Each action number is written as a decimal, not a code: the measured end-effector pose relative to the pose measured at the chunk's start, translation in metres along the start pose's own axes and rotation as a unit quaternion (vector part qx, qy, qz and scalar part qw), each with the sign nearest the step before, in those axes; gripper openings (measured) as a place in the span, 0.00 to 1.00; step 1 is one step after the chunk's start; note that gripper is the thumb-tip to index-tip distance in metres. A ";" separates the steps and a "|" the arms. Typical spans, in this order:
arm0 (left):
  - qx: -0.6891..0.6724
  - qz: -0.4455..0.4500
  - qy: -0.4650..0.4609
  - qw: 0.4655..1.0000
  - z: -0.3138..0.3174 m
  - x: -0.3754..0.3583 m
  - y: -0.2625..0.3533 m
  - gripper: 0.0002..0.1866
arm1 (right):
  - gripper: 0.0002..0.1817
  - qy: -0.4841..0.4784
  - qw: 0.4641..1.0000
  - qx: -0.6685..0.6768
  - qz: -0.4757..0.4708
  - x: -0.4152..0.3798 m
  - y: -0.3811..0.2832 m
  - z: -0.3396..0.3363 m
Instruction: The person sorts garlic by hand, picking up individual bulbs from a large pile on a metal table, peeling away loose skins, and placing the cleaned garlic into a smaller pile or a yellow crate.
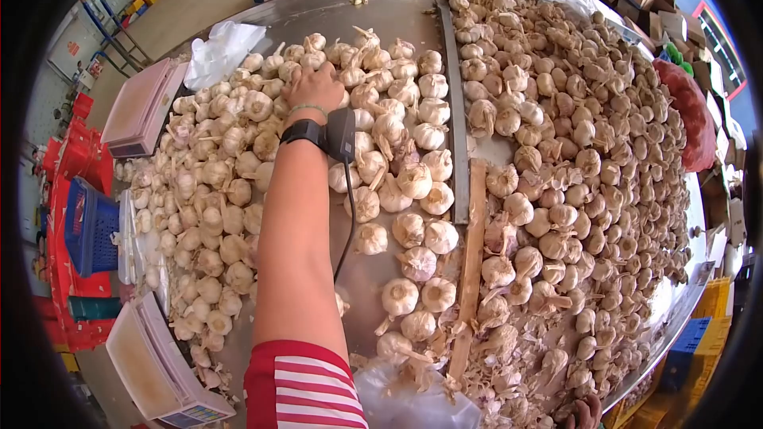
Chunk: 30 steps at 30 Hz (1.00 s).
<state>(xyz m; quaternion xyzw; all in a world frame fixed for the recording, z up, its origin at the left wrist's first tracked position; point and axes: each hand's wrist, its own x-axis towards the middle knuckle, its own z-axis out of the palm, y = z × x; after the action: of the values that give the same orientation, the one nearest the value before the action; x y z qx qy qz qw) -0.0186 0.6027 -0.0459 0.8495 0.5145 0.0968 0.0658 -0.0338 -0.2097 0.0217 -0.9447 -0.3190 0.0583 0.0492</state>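
A single bare arm ran up the middle of the frame from a red-and-white striped sleeve [302, 385] at the bottom edge; which arm it was could not be told for certain, though it read as the left. The left hand [316, 86] lay palm-down in the upper centre of the frame on a heap of garlic bulbs [238, 151], its fingers curled down over the bulbs beneath it; whether they actually closed on one could not be told, since the back of the hand hid them. A black wrist device [334, 133] with a dangling cable sat on the wrist beside a thin green band.

The bulbs under the hand lay jumbled, their stem tips pointing every way, with no common long axis. The heap covered the left part of a round steel table [373, 12]. A metal divider strip [455, 103] ran top to bottom through the middle, with a wooden slat [472, 270] continuing below it. To its right lay a denser mass of garlic [588, 175]. Two weighing scales [143, 107] sat at the table's left edge, one upper left, one lower left. The other hand was out of view.
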 end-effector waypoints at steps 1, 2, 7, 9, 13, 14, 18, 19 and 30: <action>0.008 0.005 -0.004 1.000 -0.002 0.002 -0.004 0.22 | 0.15 0.006 1.000 -0.001 -0.015 0.001 0.001 0.001; -0.016 0.000 0.018 1.000 -0.002 -0.001 -0.008 0.17 | 0.15 0.014 1.000 -0.001 -0.020 0.001 0.001 0.002; -0.049 -0.018 0.045 0.998 -0.020 -0.052 -0.007 0.20 | 0.14 0.025 0.989 -0.035 -0.138 -0.016 0.039 0.017; -0.147 -0.007 0.167 0.975 -0.017 -0.068 -0.013 0.18 | 0.15 0.005 1.000 0.010 -0.026 0.004 0.001 -0.004; -0.326 0.278 0.160 0.889 -0.017 -0.147 0.036 0.11 | 0.15 0.025 0.998 0.015 -0.054 -0.005 0.009 0.000; -0.246 0.366 0.166 0.882 -0.017 -0.174 0.060 0.10 | 0.15 0.026 0.997 0.015 -0.070 -0.002 0.009 0.001; -0.241 0.519 0.159 0.805 -0.006 -0.208 0.090 0.06 | 0.17 0.041 0.983 -0.010 -0.179 -0.009 0.041 0.018; -0.204 0.476 0.114 0.848 0.003 -0.204 0.088 0.06 | 0.17 0.039 0.982 -0.010 -0.186 -0.010 0.046 0.022; -0.066 0.216 0.136 0.965 -0.036 -0.147 -0.024 0.17 | 0.11 0.092 0.988 0.067 -0.107 0.001 0.011 0.002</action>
<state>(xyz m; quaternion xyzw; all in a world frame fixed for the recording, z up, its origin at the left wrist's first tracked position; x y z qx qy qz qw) -0.1141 0.4839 -0.0300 0.9129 0.3158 0.2568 0.0286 -0.0267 -0.2180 0.0179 -0.9008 -0.4081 -0.0133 0.1474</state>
